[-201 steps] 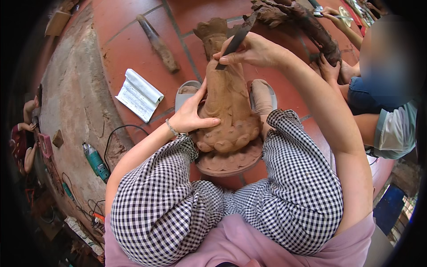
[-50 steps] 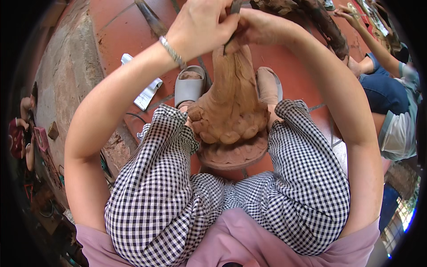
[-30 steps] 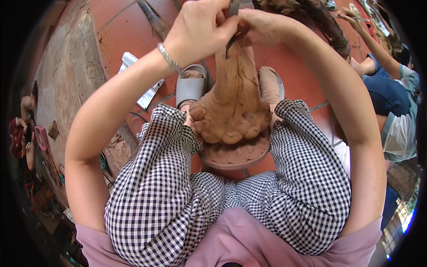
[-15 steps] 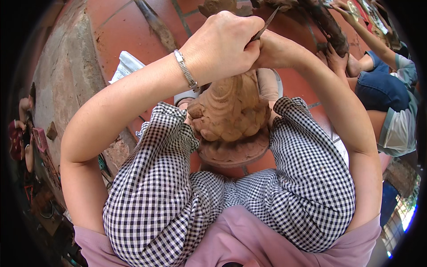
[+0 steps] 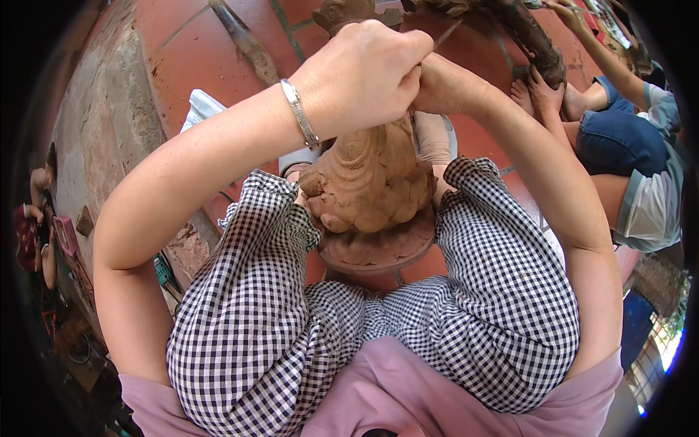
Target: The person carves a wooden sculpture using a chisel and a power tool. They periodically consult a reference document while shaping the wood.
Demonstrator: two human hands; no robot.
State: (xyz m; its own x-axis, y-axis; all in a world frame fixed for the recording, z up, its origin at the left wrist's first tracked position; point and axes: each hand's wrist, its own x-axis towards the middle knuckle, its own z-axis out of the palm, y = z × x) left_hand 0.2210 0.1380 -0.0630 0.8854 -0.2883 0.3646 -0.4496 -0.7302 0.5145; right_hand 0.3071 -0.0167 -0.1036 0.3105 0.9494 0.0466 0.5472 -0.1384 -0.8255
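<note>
In the head view, we have the brown carving (image 5: 370,186) as our landmark: it stands between the knees, over the red tiled floor (image 5: 182,47). Its round base is on the side near to our lap, and its long axis goes from there away, toward the upper edge. How much it leans, we cannot tell.

Our left hand (image 5: 357,76) is above the carving's middle part and hides it, so in this view it is the nearer one. Its grip is folded, and it seems to pinch a thin dark blade (image 5: 448,33), whose visible end points away and to the right of the carving. Our right hand (image 5: 453,84) comes from the carving's right side and meets the left; its fingertips are hidden, so the state of its grip we cannot tell. Whether either hand touches the carving is also hidden.

About the room: checkered trouser legs (image 5: 244,291) stand close at both sides of the carving. Beyond it to the left lies a long-handled tool (image 5: 247,45); to the right, a co-worker's hand (image 5: 547,95) is near dark wood (image 5: 526,33).
</note>
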